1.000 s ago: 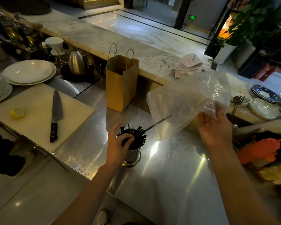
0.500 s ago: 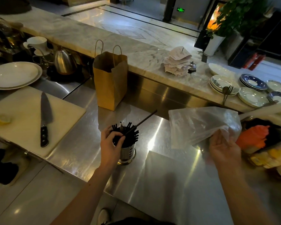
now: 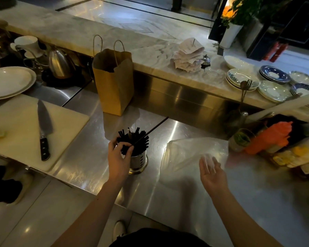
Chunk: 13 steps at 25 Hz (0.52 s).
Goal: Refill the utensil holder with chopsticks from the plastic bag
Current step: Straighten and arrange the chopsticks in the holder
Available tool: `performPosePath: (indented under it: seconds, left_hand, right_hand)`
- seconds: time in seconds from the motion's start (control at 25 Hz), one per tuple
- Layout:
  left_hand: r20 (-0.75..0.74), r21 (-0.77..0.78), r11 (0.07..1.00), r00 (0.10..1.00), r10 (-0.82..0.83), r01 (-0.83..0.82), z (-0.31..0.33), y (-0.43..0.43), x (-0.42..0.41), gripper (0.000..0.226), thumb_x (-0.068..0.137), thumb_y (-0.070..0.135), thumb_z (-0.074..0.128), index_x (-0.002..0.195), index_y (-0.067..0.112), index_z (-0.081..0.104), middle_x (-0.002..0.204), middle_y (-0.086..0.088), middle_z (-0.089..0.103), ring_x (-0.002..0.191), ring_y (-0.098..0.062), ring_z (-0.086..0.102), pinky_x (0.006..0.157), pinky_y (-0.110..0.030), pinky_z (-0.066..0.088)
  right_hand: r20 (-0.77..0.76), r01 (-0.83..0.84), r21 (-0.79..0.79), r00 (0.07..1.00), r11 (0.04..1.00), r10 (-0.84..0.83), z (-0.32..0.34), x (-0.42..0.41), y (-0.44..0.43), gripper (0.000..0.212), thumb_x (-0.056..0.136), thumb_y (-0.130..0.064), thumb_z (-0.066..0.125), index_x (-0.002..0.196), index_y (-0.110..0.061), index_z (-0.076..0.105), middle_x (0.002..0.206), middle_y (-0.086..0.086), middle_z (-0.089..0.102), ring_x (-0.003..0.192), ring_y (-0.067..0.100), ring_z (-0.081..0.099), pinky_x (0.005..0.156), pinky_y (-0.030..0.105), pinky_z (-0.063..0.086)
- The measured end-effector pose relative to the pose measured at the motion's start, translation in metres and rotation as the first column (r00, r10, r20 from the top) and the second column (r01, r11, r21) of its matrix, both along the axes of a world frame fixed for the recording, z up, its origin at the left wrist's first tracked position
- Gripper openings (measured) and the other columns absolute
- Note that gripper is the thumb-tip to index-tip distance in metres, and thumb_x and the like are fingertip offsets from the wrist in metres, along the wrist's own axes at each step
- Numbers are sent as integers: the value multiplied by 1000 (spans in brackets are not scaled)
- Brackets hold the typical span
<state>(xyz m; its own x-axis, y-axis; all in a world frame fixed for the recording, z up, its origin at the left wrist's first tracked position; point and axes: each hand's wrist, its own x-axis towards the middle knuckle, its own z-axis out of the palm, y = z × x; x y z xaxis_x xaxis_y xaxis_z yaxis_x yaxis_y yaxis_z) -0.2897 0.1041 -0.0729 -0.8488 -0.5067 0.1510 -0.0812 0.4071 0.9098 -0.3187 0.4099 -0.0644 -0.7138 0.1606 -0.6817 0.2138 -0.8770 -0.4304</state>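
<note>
A perforated steel utensil holder (image 3: 138, 162) stands on the steel counter, packed with black chopsticks (image 3: 137, 139). One chopstick (image 3: 155, 126) sticks out long and slanted to the upper right. My left hand (image 3: 118, 157) is curled around the holder's rim and the chopstick bundle on its near left side. The clear plastic bag (image 3: 191, 154) lies flat and looks empty on the counter to the right. My right hand (image 3: 212, 172) hovers over the bag's near edge, palm up, fingers apart and blurred.
A brown paper bag (image 3: 114, 82) stands behind the holder. A cutting board (image 3: 16, 129) with a knife (image 3: 44, 129) and a lemon piece lies left. Plates, a kettle and a cup sit far left. Bottles and orange gloves (image 3: 269, 138) crowd the right; dishes line the marble ledge.
My right hand lowered the plastic bag from the air onto the counter and let go of it. My left hand stayed on the holder and chopsticks.
</note>
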Motion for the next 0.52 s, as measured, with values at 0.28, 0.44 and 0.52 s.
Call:
performPosePath:
  seconds: [0.28,0.44,0.52]
  left_hand:
    - [16,-7,1000,1000,-17,17,-2,0,2,12,86,11,72,91,20,68,119,4,46,110,-4,44,90,5,27]
    - [8,-7,1000,1000,-23,23,-3,-2,2,11,85,11,73,90,20,70,116,3,48,104,0,44,88,7,27]
    - [9,8,999,999,-31,31,-4,-3,1,11,85,12,73,89,22,70,116,3,48,104,-2,45,89,6,29]
  right_hand:
    - [309,-298,444,936,845,168,-34,16,12,19,99,-10,51,116,-3,52,112,20,57,102,29,53,99,41,44]
    - [595,-596,795,803,113,43,-27,13,4,61,86,-15,68,136,3,38,134,28,45,123,43,46,100,50,40]
    - [417,-436,900,849,-16,326,-6,3,-25,62,88,-27,68,141,-7,41,137,17,49,124,33,49,101,46,44]
